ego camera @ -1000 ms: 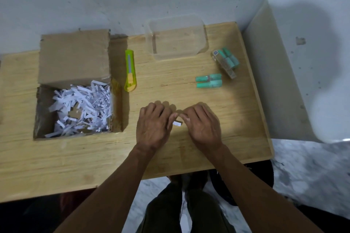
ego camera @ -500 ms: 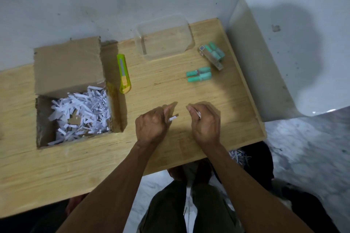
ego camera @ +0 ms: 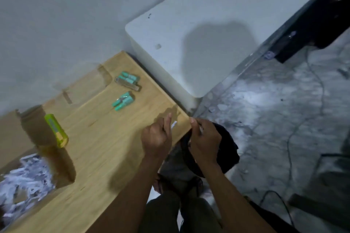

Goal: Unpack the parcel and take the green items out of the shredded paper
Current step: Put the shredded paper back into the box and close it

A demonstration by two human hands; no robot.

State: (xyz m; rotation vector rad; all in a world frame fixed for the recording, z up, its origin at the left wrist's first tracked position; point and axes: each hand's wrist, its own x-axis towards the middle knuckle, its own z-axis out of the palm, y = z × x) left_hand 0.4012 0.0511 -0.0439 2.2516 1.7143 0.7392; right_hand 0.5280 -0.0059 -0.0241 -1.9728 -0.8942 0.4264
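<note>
A wooden counter point(ego camera: 98, 138) meets a grey wall point(ego camera: 56, 15). Since earlier, both hands moved right: left hand point(ego camera: 157, 138) and right hand point(ego camera: 204, 142) each pinch 1 paper strip in curled fingers.

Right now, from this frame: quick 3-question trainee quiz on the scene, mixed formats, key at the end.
1. True or false: both green item groups lie on the wooden table.
2. The right hand is over: A) the box, B) the dark bag off the table's edge, C) the cutter.
3. What does the left hand pinch?

Key: 1 true, far group, near group. 2 B. 3 a white paper scrap.
</note>
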